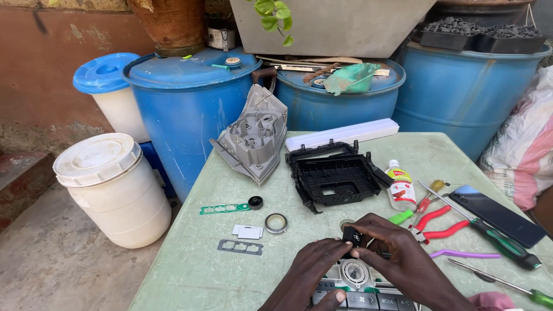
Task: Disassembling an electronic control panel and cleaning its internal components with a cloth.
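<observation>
Hands meet at the near edge of the green table (190, 270), above a grey control panel (357, 288) with a round socket and a row of buttons. Right hand (403, 253) pinches a small black knob (352, 236) between thumb and fingertips, closed firmly on it, directly over the panel. Left hand (314, 268) rests against the panel's left side, fingers curled and touching the knob from below; whether it shares the grip cannot be told. Behind the panel sits a black plastic frame (333, 175), with a grey moulded housing (253, 138) leaning to its left and a long white bar (343, 133) behind it. Right of the frame stands a small white bottle (400, 185) with a red-and-yellow label. Red-handled pliers (435, 224), a green-handled screwdriver (498, 241) and a dark phone (498, 216) lie right of the panel. Left of the panel lie a metal ring (276, 223), a black cap (255, 202), a green gasket strip (224, 208) and a grey gasket strip (240, 247).
</observation>
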